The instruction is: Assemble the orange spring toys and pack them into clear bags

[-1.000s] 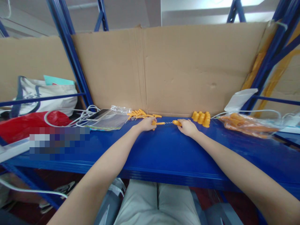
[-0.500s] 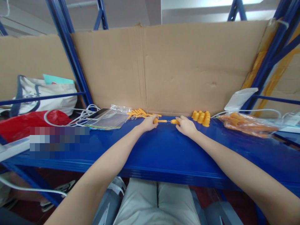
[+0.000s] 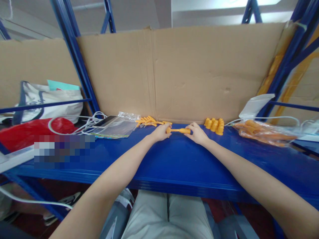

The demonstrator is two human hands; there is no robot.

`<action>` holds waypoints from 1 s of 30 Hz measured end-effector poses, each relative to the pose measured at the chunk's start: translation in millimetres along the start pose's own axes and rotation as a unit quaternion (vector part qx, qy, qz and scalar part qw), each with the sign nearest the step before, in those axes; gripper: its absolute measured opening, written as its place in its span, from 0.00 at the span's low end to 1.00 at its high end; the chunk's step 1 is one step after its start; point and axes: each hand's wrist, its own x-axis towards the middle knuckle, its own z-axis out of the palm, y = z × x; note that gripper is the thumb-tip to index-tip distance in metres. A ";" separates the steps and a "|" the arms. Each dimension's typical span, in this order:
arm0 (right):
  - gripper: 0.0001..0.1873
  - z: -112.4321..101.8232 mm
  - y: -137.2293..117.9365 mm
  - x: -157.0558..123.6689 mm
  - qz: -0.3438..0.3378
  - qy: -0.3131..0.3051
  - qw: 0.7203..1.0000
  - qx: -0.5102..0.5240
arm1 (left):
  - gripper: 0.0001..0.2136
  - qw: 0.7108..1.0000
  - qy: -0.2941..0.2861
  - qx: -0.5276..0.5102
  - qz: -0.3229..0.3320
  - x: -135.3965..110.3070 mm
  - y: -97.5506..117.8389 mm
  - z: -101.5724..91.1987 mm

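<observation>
Over the blue shelf, my left hand (image 3: 160,133) pinches the head end of an orange threaded screw piece (image 3: 175,130), which points right. From the other side my right hand (image 3: 199,133) grips the far end of a ribbed orange sleeve (image 3: 184,130). Screw and sleeve lie in one line and meet end to end, part of the thread seemingly inside the sleeve. Fingers hide both outer ends. Just left of my left hand lies a pile of orange pieces with small metal chains (image 3: 149,120). To the right of my right hand stand several orange ribbed caps (image 3: 213,125).
A clear plastic bag of orange parts (image 3: 264,132) lies at the right. On the left are a clear pouch (image 3: 116,128), white cables (image 3: 86,124), a red bag (image 3: 37,129) and a tote bag (image 3: 52,103). A cardboard panel (image 3: 189,73) backs the blue shelf (image 3: 174,162).
The gap between the screw piece and the sleeve, where a bit of chain showed, has closed. Both parts now touch, and less thread is visible. My hands are slightly nearer each other.
</observation>
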 end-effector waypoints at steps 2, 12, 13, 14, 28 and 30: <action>0.11 3.3 5.4 1.7 0.002 0.004 0.998 0.070 | 0.15 1.000 -0.003 -0.001 -0.003 -0.7 1.1 -1.2; 0.26 0.1 17.3 0.5 0.181 -0.088 0.867 0.455 | 0.15 1.000 -0.007 -0.004 0.007 -0.7 1.6 -2.0; 0.24 -3.1 16.1 -0.5 0.188 -0.094 0.862 0.462 | 0.15 1.000 -0.007 -0.004 0.004 -0.9 1.9 -2.0; 0.22 -6.3 14.4 -1.3 0.196 -0.097 0.862 0.458 | 0.15 1.000 -0.007 -0.005 0.003 -1.1 2.2 -2.0; 0.29 -17.3 0.0 1.9 0.254 -0.102 0.916 0.294 | 0.15 0.991 -0.022 -0.111 -0.072 -1.8 3.3 -0.9; 0.28 -19.8 3.4 0.6 0.240 -0.125 0.906 0.326 | 0.15 0.984 -0.035 -0.149 -0.096 -2.2 4.6 0.0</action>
